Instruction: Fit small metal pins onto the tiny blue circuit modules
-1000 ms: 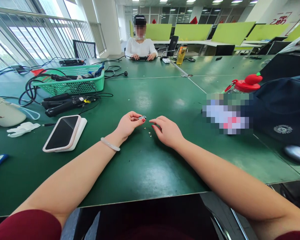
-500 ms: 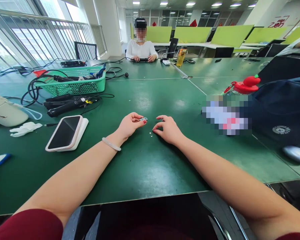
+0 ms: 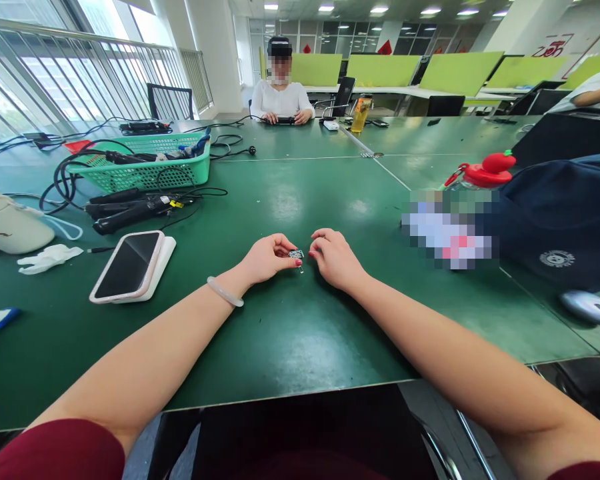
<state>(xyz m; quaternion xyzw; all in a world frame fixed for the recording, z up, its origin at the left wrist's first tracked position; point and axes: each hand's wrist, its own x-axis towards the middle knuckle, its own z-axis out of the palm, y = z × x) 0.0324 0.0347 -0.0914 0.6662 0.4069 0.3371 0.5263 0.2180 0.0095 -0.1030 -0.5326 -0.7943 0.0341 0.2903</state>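
Note:
My left hand [image 3: 267, 257] rests on the green table [image 3: 290, 320] and pinches a tiny silver-and-blue part [image 3: 295, 254] between thumb and fingertips. A pale bangle sits on that wrist. My right hand [image 3: 334, 259] lies just to the right, its fingers curled in towards the part and nearly touching it. Whether the right fingers hold anything is hidden. A small metal piece that lay on the table between the hands is now hidden under the fingers.
A phone [image 3: 128, 265] on a white stand lies at the left, with a white glove [image 3: 45, 257], black cables and a green basket [image 3: 145, 167] behind it. A dark blue bag [image 3: 565, 220] and a red-lidded bottle [image 3: 485, 171] stand at the right. Another person [image 3: 281, 97] sits at the far end.
My left hand has come down and to the right with the small part. My right hand has closed in towards it, so the two hands now almost meet over the small metal piece.

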